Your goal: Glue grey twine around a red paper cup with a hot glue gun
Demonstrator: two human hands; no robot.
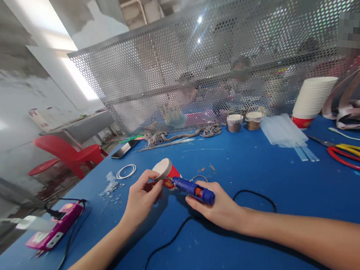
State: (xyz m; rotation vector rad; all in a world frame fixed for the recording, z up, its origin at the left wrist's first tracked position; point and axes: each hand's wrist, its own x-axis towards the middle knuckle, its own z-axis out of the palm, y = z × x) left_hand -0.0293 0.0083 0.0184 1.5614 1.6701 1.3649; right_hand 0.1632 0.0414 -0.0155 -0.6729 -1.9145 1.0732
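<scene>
A black cord [164, 245] trailed over the blue table [251, 259] near the camera. The right hand [220, 208] was wrapped around a glue gun [194, 190] that lay nearly level, its nozzle pointing left at a cup [164, 170]. The left hand [141, 196] pinched the cup, which was tipped on its side. Bare tabletop lay beyond the hands, and the table's left edge ran close by a pink device [55, 229].

On a blue tabletop [258, 175], a left hand [141, 194] gripped a small red paper cup with a white base [164, 170], tipped on its side, while a right hand [220, 208] clasped a blue hot-glue gun [194, 190], its nozzle touching the cup's wall. The gun's black cord [171, 239] trailed toward the near edge. A stack of white paper cups [312, 98] stood far right, before a perforated metal screen [173, 67].
</scene>
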